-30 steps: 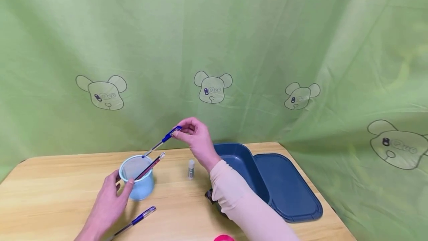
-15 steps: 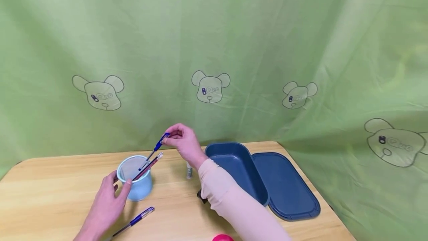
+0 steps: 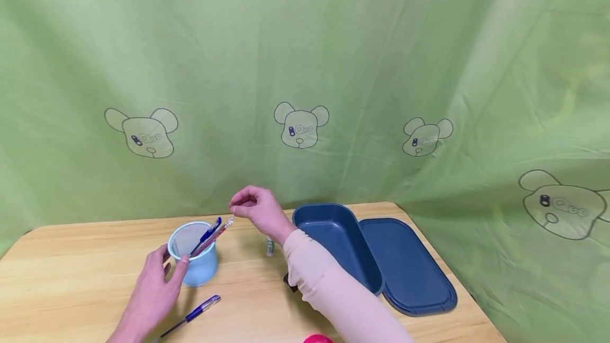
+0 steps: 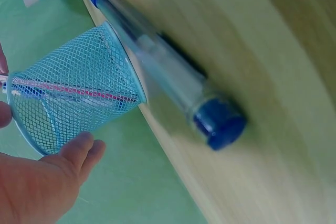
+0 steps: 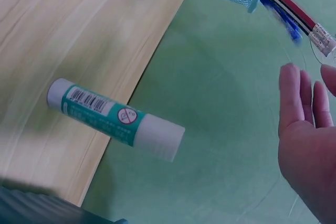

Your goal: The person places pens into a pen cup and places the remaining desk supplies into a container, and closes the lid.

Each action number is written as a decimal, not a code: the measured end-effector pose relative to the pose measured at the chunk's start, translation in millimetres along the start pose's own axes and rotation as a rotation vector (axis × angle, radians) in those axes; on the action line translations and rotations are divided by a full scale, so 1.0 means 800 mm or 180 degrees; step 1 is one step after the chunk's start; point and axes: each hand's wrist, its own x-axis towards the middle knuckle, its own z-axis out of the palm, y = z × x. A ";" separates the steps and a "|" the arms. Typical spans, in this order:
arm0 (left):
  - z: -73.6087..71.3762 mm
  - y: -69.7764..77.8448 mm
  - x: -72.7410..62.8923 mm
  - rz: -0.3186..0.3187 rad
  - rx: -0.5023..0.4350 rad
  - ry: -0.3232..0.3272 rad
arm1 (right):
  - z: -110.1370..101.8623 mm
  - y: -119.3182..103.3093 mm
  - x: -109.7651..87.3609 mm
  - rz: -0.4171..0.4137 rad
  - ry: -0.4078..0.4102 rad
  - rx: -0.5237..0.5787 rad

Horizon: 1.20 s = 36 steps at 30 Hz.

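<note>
My left hand (image 3: pixel 157 282) grips the light blue mesh pen holder (image 3: pixel 199 270) at its side, thumb near the rim and fingers round the far side. The holder stands upright on the table. Inside it lean a blue pen (image 3: pixel 209 233) and pencils (image 5: pixel 292 4) with pale eraser ends, all slanting right over the rim. My right hand (image 3: pixel 259 209) hovers just above and right of the pencil ends, fingers lightly bent, holding nothing. A second blue pen (image 3: pixel 196 311) lies on the table in front of the holder; it looms large in the left wrist view.
A glue stick (image 5: pixel 115 119) stands right of the holder, partly behind the right wrist in the head view. Farther right are a dark blue box (image 3: pixel 329 225) and its flat lid (image 3: pixel 411 266). A pink round thing (image 3: pixel 317 339) shows at the front edge. A green curtain (image 3: pixel 229 68) hangs behind.
My right hand moved left and down with the blue pen, lowered it into the holder, and let go of it. The left hand stays on the holder.
</note>
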 end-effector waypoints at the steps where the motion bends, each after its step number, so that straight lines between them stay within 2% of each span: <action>1: 0.000 0.000 0.000 0.0005 -0.0005 0.0002 | 0.000 0.000 0.000 0.0006 -0.0004 -0.0044; 7: -0.002 -0.001 0.000 -0.0002 -0.0016 0.0017 | 0.000 0.000 -0.004 0.0008 -0.0077 -0.0174; 12: -0.004 -0.001 0.001 0.0019 -0.0004 0.0027 | -0.003 -0.003 -0.010 -0.0067 0.0014 -0.0127; 19: -0.010 -0.002 0.000 0.0067 0.0055 0.0045 | -0.004 -0.011 -0.022 -0.0346 0.0284 -0.0352; 23: -0.010 -0.005 0.000 0.0044 0.0123 0.0038 | -0.004 -0.021 -0.037 -0.0505 0.0330 -0.0274; 28: -0.008 -0.005 0.001 0.0009 0.0139 0.0031 | -0.006 -0.027 -0.060 -0.0619 0.0275 -0.0223; 32: -0.004 -0.002 0.002 -0.0017 0.0155 0.0025 | -0.008 -0.026 -0.077 -0.0572 0.0160 -0.0260; 36: -0.003 -0.001 0.003 -0.0057 0.0197 0.0012 | -0.005 -0.021 -0.089 -0.0509 -0.0231 -0.0404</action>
